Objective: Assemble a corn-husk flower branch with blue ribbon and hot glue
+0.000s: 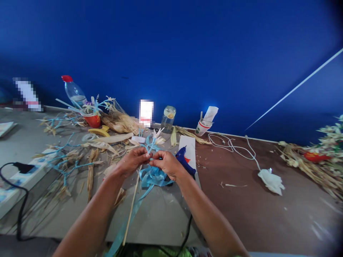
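Two bare hands meet just below the centre of the frame, the left hand (134,159) with its fingers clamped on the lower stem of a pale-blue sprig tipped with cream, petal-like strips (155,139), the right hand (166,163) with thumb and forefinger pinched together at the same spot, though what lies between them is too small to tell. The sprig rises above the fingertips, over a loose heap of shiny light-blue ribbon (153,177) on the grey desk (160,214); a thin, pale wooden stick (132,205) slants from under the left hand toward the bottom edge. To do this fiddly join well, I would let the left fingers act as a steady clamp and leave the finer moves to the right, with light, even tension so that the slim stem does not bend. The ribbon's coils lie close beneath and could snag, so keep them loose and untwisted. The dark-blue glue gun (184,161) rests just right of the right hand; treat its nozzle as hot and keep the wrist clear.
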Demonstrator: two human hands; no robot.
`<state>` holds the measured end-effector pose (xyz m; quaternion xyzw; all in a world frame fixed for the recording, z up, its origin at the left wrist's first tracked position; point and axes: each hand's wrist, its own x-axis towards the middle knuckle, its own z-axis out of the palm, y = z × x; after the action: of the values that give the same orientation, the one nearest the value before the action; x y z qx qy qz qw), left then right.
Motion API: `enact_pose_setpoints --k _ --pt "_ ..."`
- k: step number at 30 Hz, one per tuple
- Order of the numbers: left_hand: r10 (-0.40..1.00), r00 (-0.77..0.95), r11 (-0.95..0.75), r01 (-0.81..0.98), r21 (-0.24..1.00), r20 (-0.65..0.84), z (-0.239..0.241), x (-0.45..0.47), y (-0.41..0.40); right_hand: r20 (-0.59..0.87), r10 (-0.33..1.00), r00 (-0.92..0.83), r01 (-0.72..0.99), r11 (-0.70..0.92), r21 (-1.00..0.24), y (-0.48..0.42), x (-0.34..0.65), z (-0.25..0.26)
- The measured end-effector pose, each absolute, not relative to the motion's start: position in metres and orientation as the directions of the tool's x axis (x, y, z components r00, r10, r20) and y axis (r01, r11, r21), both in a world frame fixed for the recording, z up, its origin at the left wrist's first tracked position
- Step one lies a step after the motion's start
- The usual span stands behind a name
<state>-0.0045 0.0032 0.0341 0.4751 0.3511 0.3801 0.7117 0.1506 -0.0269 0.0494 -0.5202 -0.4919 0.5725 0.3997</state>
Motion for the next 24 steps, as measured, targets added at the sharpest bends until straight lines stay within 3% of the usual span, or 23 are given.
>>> enact_pose_setpoints --k 9,12,16,24 --pt "0.899 0.431 0.099 -0.016 0.995 -0.083 0.034 -0.004 0.006 -0.241 0.96 -0.142 -0.034 -0.248 -0.968 -0.024 0.151 0.046" --pt "0.886 0.455 0.095 0.016 0.995 -0.092 0.032 -0.006 0.006 -0.21 0.969 -0.127 0.012 -0.21 -0.978 -0.022 0.151 0.042" --pt "0.892 0.44 0.092 0.039 0.995 -0.1 0.032 -0.006 0.006 -0.088 0.992 -0.093 0.106 -0.078 -0.991 -0.02 0.151 0.037" --pt "0.901 0.426 0.087 0.025 0.996 -0.089 0.022 -0.008 0.012 -0.14 0.979 -0.151 -0.003 -0.142 -0.99 -0.023 0.149 0.043"
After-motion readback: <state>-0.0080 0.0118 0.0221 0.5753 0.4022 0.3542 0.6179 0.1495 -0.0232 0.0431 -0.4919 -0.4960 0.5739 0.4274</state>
